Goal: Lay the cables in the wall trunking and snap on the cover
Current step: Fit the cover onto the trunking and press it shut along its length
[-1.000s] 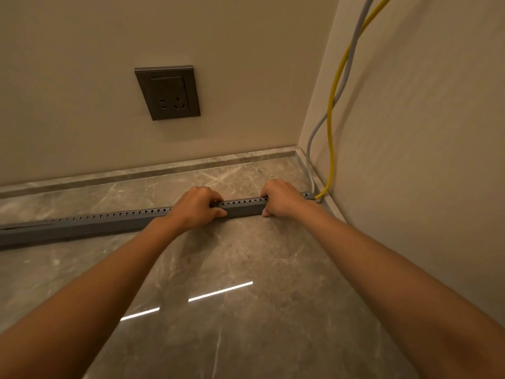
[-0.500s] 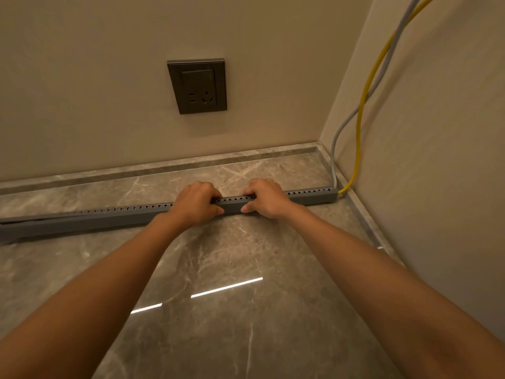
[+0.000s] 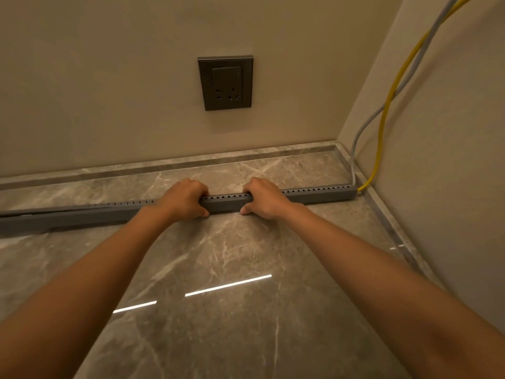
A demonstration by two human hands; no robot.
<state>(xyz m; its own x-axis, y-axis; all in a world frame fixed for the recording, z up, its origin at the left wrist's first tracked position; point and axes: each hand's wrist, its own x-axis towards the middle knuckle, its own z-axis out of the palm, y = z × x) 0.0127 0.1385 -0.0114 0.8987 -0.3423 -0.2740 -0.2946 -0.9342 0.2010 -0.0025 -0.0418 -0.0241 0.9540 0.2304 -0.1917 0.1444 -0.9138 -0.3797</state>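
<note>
Both my left hand (image 3: 185,199) and right hand (image 3: 263,198) clamp the trunking (image 3: 322,194) mid-length; pressing unevenly could leave its left end unlatched or pinch the yellow cable (image 3: 382,149).

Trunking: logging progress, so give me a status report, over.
Left hand and right hand each grip the grey trunking, side by side. Yellow cable and grey cable meet its right end. No obstruction seen.

The long grey slotted trunking (image 3: 319,195) is lying flat across the marble surface (image 3: 246,337); a yellow cable (image 3: 382,127) and a grey cable (image 3: 362,124) are hanging down into its right end.
</note>
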